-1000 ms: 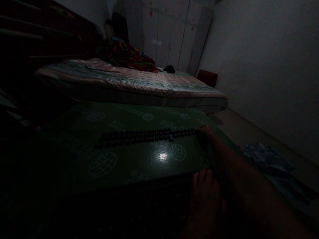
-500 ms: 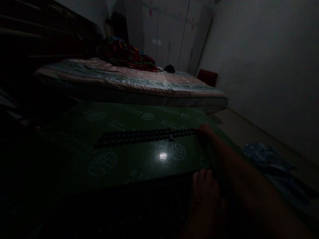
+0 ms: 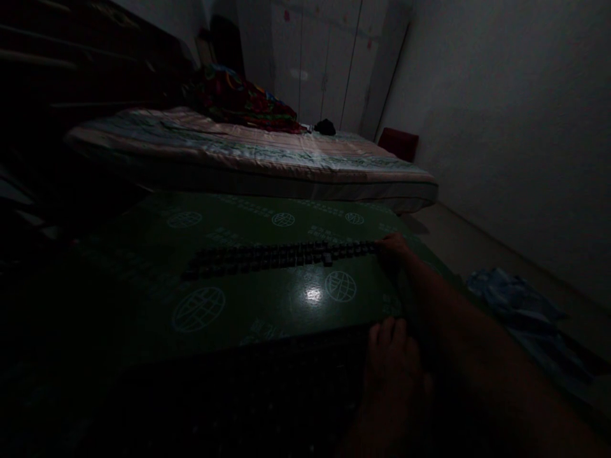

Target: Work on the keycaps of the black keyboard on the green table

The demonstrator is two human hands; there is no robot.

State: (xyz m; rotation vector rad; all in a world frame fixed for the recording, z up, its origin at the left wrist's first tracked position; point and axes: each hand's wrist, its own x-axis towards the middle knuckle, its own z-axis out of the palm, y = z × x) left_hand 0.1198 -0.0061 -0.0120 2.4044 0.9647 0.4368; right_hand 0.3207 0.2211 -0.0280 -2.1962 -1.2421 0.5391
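Head view, row: small black blocky keycaps (image 3: 286,255), plastic by the look, sit mid-surface on a glossy green desk (image 3: 258,299); long axis runs roughly nine to three, and one piece pokes out toward six.
Right hand (image 3: 392,248): at the row's three o'clock end, so the rest lies toward nine. Definitely the nearer hand. Fingertips look bunched, but can't tell if that grip's clamped on a keycap, too dark.
Left hand (image 3: 392,362): six o'clock from the other, palm-down over the long black keyboard (image 3: 238,381); can't tell its grip either.
Surface: pale globe prints, lamp glare.
Room: dim; pale striped bed (image 3: 267,152) at twelve, whitish wardrobe (image 3: 315,63) beyond.
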